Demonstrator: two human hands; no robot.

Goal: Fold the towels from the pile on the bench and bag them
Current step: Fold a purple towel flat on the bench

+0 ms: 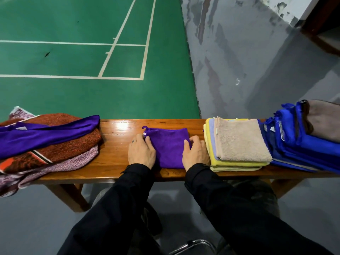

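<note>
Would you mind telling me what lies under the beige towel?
The beige towel tops a folded stack: lavender and yellow towels show at the edges; anything deeper is covered.

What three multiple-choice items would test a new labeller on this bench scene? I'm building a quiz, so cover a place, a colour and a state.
1. Where does the unfolded pile lie?
A. left end of the bench
B. on the floor
C. right end

2. What colour is the top towel of the stack beside the right hand?
A. green
B. beige
C. red

3. How is the purple towel between the hands?
A. hanging in the air
B. folded flat on the bench
C. inside a bag

Answers:
1 A, the loose heap covers the left end of the bench.
2 B, beige lies over yellow layers.
3 B, the left hand and right hand rest on its sides.
</note>
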